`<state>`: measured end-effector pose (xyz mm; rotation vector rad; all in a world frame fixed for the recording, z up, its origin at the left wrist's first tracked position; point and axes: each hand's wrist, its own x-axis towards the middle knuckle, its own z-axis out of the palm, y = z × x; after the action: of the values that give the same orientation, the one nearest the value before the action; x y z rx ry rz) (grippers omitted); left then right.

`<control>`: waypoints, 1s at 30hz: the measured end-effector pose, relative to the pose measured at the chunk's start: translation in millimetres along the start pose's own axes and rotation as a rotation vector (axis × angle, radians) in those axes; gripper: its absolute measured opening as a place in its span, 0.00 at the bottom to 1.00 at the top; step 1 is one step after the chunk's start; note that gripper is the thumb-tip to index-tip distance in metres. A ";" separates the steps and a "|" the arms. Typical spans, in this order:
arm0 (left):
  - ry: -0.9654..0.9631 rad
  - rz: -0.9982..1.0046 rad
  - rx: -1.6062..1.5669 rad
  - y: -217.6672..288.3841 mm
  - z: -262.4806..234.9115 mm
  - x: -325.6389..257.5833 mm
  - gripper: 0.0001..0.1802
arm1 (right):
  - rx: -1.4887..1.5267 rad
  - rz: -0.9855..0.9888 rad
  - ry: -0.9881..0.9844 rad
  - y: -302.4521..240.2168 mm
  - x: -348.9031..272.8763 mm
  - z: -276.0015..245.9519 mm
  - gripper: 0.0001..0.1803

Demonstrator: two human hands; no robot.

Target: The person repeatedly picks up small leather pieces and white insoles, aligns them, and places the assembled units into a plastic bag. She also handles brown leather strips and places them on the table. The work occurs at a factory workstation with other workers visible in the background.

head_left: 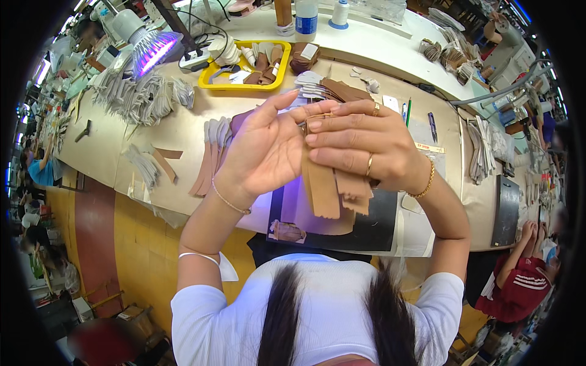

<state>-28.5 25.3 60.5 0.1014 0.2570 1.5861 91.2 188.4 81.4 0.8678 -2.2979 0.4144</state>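
A bundle of tan leather-like strips [321, 192], some with jagged lower ends, hangs from between my hands in front of my chest. My right hand [366, 143] is closed over its upper part, fingers bent across the strips. Palm up, my left hand [268, 146] lies against the bundle's upper left side. Its thumb stands apart and its index finger stretches toward the right hand; the other fingers are hidden behind the strips. Below the bundle lie a black board [375, 219] and a pale sheet.
Fanned strips [210, 152] lie left of my hands, near loose brown strips [163, 161]. A yellow tray [244, 85] with cut pieces stands behind, beside a lit lamp [149, 49]. Grey strip bundles [143, 91] fill the far left. Pens [433, 127] lie right. A person in red [519, 283] sits right.
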 end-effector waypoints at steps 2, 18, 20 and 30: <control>0.066 -0.035 -0.007 3.2 -4.6 3.4 0.31 | 0.162 0.232 0.057 -1.3 4.2 -6.0 0.12; -0.179 0.407 1.232 41.4 23.1 43.2 0.39 | 0.867 1.078 0.226 37.2 60.7 -61.3 0.19; -0.309 0.270 0.976 31.1 14.2 64.2 0.35 | 0.723 1.078 0.200 41.6 61.5 -60.4 0.21; -0.230 0.064 0.666 0.7 27.3 68.3 0.31 | -0.144 0.786 0.365 73.8 25.0 -53.9 0.39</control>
<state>-25.5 96.0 80.7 0.8080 0.5969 1.4799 51.3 256.8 133.4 -0.2114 -2.1968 0.6596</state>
